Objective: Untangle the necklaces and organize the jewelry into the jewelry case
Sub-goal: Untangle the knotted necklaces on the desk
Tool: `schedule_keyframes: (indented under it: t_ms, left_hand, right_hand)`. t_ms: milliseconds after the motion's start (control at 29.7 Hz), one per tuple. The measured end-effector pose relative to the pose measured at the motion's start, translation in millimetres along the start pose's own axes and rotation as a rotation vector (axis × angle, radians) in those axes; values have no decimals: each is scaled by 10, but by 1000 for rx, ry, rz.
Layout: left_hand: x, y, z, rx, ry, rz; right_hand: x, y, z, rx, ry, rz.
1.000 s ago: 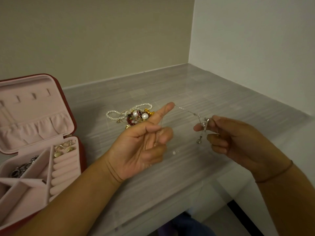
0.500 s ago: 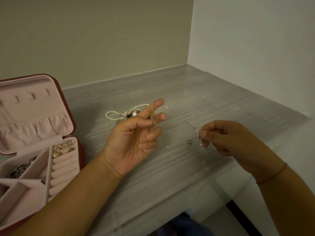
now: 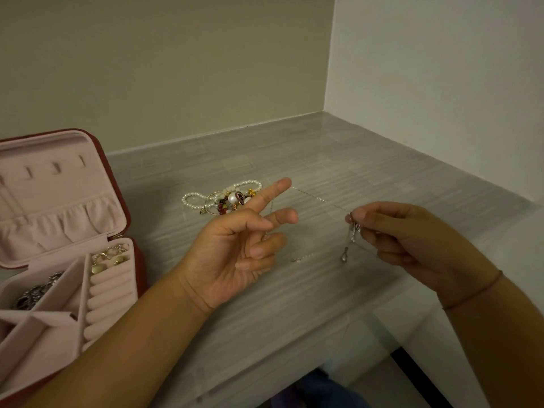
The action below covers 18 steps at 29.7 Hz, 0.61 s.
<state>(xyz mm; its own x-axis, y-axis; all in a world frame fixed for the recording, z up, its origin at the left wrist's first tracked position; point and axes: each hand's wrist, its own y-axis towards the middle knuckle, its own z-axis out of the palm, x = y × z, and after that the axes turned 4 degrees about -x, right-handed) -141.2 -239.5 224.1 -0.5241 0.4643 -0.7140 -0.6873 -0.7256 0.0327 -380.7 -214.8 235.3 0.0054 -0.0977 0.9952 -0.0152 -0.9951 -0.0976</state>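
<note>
Grey striped desk (image 3: 382, 172) set in a wall corner, pale walls behind. Open jewelry case (image 3: 59, 201) at left edge, pink-lined, several pieces already in its compartments. Heap of pearl and bead pieces (image 3: 226, 198) lying mid-desk toward the back edge, untouched. Silver chain (image 3: 321, 198) held clear of the desk, above its middle, strung between both hands. Left hand (image 3: 235, 245) palm up, forefinger straight with chain hung over its tip, other fingers loosely curled, gripping nothing discernible. Right hand (image 3: 412, 240) pinching chain at pendant (image 3: 354, 231) between thumb and forefinger, small drop dangling below. Long axis of taut run left to right, roughly parallel to near edge, forefinger tip to pinch. Loose end (image 3: 297, 259) lower down between hands; resting or hanging not determinable. Step judged: straightening this single chain, snag likely at pendant. Next move judged to need fine fingertip picking under low tension, then carriage leftward to case.
</note>
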Motion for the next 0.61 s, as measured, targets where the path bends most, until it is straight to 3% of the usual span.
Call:
schedule_keyframes:
  t_ms: [269,438,606]
  left_hand:
    - [73,-9,69,63,-5,-79]
    - [69,-19,114,54,-3,-80]
    - [98,-8,147,-55,24,-78]
  right_hand:
    - [93,120,31,-268,146,-25]
    - [162,141,37,-267,184,14]
    - [200,132,20,-329,155,1]
